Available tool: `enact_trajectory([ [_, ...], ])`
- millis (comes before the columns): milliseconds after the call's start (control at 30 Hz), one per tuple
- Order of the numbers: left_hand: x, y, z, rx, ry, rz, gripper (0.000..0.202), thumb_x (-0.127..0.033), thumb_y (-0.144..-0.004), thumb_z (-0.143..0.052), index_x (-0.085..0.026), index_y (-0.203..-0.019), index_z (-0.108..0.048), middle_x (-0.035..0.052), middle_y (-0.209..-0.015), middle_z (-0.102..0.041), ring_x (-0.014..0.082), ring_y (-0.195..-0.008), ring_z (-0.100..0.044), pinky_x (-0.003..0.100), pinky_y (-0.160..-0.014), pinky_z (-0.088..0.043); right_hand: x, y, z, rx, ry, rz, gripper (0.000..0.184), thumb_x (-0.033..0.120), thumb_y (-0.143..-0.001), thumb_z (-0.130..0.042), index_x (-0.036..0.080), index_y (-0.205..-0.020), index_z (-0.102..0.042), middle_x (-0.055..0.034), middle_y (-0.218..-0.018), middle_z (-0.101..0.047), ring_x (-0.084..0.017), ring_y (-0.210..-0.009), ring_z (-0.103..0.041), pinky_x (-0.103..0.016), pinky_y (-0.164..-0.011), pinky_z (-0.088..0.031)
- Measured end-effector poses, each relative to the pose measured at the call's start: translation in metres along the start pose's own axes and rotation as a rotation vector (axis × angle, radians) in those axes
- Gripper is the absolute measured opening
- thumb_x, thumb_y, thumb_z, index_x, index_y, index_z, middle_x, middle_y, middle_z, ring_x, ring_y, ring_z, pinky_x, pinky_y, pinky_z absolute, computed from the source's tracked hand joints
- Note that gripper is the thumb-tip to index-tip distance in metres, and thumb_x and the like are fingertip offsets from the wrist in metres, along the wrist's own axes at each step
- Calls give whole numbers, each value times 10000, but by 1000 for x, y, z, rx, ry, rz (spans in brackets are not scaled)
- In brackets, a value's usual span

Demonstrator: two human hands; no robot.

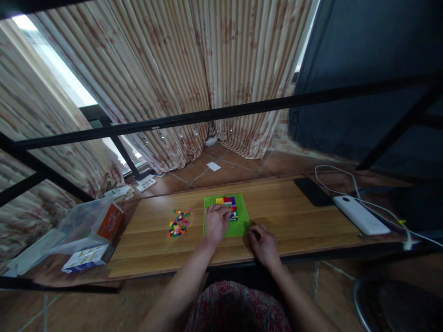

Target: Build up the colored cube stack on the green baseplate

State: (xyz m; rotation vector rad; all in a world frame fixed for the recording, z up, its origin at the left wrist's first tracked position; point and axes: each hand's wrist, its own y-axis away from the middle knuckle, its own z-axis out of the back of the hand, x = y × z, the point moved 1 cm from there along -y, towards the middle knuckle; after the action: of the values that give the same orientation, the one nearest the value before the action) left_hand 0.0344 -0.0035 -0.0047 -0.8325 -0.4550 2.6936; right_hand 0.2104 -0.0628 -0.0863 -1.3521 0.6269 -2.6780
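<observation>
A green baseplate (241, 223) lies on the wooden table, with a patch of yellow, red, blue and purple bricks (228, 203) pressed onto its far part. My left hand (217, 222) rests on the plate, its fingers curled down beside those bricks; whether it holds one is hidden. My right hand (263, 243) sits on the table at the plate's near right corner, fingers curled in. A loose pile of small coloured bricks (179, 224) lies to the left of the plate.
A black phone (313, 191) and a white power bank (361, 214) with white cables lie at the table's right. A plastic bag with boxes (90, 233) sits at the left end. A black metal bar (224, 113) crosses overhead. Curtains hang behind.
</observation>
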Motion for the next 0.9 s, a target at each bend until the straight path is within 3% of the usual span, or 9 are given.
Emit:
enact_trajectory([
  [500,1,-6,-16,-90,-3,-14,150,-147,-801,-661,-238,-688,-696,-14,-861,-715,159,-865,-586,352,-860,-364,3,4,2,64,-9,-19,140,247,-897,-485,222,-865,-619,-47,-859,-651,-197,-832,-628,-301,-754,-477],
  [733,-2,4,-17,-116,-167,-215,143,-182,-872,-575,-228,-770,-664,2,-931,-707,180,-924,-578,439,-993,-319,7,4,4,65,-12,-27,136,239,-893,-495,223,-877,-629,-43,-871,-658,-192,-844,-631,-297,-761,-481],
  [900,-3,8,-18,-69,-298,-275,122,-180,-885,-544,-211,-860,-659,38,-999,-691,214,-1002,-554,456,-1019,-328,5,5,4,77,-16,-19,140,265,-904,-494,225,-883,-627,-45,-881,-656,-193,-842,-630,-302,-766,-484],
])
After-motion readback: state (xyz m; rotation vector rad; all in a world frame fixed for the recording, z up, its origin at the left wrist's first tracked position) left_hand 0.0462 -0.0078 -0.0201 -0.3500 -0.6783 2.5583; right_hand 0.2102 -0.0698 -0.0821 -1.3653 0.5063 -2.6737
